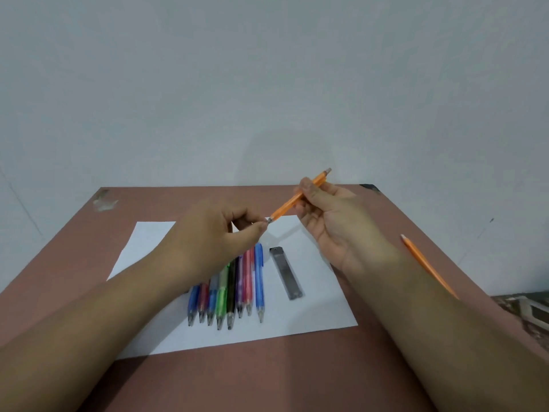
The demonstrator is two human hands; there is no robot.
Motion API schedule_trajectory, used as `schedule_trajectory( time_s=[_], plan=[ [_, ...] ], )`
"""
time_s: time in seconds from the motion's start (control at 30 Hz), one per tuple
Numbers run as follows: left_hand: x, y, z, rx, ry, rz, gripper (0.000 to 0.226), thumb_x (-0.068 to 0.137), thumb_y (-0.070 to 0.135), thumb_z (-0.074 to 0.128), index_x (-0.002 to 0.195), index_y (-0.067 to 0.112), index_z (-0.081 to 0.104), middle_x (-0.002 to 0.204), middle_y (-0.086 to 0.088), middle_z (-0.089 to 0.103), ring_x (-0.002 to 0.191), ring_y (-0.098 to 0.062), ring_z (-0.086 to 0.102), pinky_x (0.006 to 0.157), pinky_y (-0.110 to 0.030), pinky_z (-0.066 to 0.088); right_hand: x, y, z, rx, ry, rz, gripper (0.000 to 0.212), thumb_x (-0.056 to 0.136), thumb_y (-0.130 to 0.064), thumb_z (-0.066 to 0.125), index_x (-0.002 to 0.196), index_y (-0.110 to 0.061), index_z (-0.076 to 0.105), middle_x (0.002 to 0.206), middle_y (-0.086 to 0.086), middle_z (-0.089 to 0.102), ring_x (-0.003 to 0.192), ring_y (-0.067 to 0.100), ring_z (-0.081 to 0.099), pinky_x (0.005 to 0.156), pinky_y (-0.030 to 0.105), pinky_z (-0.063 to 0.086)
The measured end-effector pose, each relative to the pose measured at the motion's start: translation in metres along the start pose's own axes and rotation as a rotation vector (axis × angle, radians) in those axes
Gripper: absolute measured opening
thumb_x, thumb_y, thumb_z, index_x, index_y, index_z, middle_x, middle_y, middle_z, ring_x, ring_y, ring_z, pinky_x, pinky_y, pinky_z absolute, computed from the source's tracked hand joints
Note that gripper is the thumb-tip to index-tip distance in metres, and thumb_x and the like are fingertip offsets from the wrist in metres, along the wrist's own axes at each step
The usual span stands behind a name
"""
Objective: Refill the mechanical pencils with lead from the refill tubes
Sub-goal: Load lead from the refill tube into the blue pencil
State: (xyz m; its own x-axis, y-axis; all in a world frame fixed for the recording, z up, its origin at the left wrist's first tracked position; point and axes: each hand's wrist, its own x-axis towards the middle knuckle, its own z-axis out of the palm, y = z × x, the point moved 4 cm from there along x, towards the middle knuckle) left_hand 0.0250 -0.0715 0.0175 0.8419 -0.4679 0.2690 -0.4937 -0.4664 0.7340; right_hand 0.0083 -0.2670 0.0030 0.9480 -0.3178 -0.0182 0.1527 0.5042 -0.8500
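Observation:
My right hand grips an orange mechanical pencil above the table, tilted, its far end up to the right. My left hand pinches the pencil's lower end between thumb and forefinger; what sits between those fingertips is too small to tell. Below my hands, several coloured mechanical pencils lie side by side on a white sheet of paper, tips toward me. A grey lead refill case lies flat just right of them.
A second orange pencil lies on the brown table to the right, partly behind my right forearm. A pale wall stands right behind the table's far edge. The table's right edge drops to a patterned floor.

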Motion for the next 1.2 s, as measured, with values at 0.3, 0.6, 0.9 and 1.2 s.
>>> schedule_trajectory(
  time_s=[0.3,0.6,0.9,1.2],
  plan=[
    [-0.014,0.065,0.031,0.255,-0.145,0.229,0.022,0.089,0.056,0.060,0.106,0.047,0.069,0.099,0.034,0.065,0.087,0.006,0.060,0.076,-0.022,0.052,-0.024,-0.062,-0.025,-0.547,0.029,-0.109,0.012,0.095,-0.017,0.071,0.107,-0.013,0.073,0.082,0.004,0.074,0.067,0.013,0.063,0.065,0.025,0.053],
    [-0.012,0.105,0.122,0.437,-0.425,0.421,0.055,0.091,0.066,0.052,0.136,0.034,0.054,0.137,0.014,0.054,0.125,-0.009,0.048,0.104,-0.035,0.044,-0.059,-0.118,-0.117,-1.430,0.287,-0.134,0.014,0.087,-0.028,0.075,0.100,-0.024,0.078,0.079,-0.006,0.072,0.069,0.008,0.069,0.063,0.026,0.051],
    [-0.004,0.122,0.182,0.456,-0.557,0.469,0.074,0.093,0.071,0.041,0.155,0.034,0.026,0.166,0.011,0.018,0.155,-0.021,0.007,0.122,-0.045,0.023,-0.065,-0.096,-0.156,-1.561,0.387,-0.092,0.020,0.091,-0.027,0.071,0.109,-0.021,0.076,0.092,-0.007,0.067,0.075,0.006,0.056,0.058,0.016,0.035],
    [-0.003,0.108,0.178,0.487,-0.529,0.525,0.067,0.095,0.070,0.040,0.151,0.033,0.036,0.159,0.011,0.033,0.148,-0.022,0.022,0.119,-0.044,0.028,-0.061,-0.084,-0.148,-1.557,0.286,-0.081,0.028,0.098,-0.027,0.062,0.124,-0.024,0.074,0.117,0.001,0.072,0.097,0.012,0.063,0.075,0.019,0.040]
  ],
)
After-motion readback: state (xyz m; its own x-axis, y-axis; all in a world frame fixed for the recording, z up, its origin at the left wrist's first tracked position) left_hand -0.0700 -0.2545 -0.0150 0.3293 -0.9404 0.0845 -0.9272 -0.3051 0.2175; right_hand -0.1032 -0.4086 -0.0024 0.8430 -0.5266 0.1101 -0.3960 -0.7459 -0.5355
